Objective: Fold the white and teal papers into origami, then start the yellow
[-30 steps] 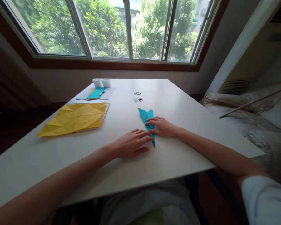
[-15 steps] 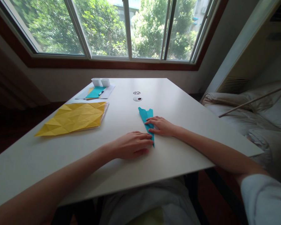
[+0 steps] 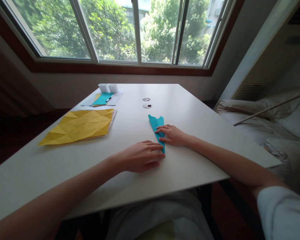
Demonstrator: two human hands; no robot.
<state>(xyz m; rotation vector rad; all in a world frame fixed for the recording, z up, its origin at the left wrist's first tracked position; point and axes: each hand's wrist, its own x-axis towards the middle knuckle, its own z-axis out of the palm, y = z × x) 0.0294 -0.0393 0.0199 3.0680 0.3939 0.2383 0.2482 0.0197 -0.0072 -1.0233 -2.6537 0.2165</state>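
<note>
A folded blue sheet of paper [image 3: 155, 122] lies on the white table in front of me, narrow end towards me and notched end away. My right hand [image 3: 174, 135] rests across its middle from the right, fingers stretched out and slightly spread, pressing on the paper. From the left, my left hand [image 3: 141, 156] reaches over the pointed lower end with its fingers extended. The fingertips of that hand are at the tip of the paper and hide part of it. Neither hand is closed round anything.
Creased yellow paper [image 3: 80, 126] lies to the left on a pale sheet. Behind it are blue paper [image 3: 103, 98], a pen [image 3: 108, 99] and two white containers [image 3: 108, 88]. Two round discs [image 3: 147, 106] sit in the tabletop's middle. The table [image 3: 202, 115] stands before a window.
My left hand has shifted slightly towards me, near the tip of the blue paper. My right hand and the paper have stayed in place.
</note>
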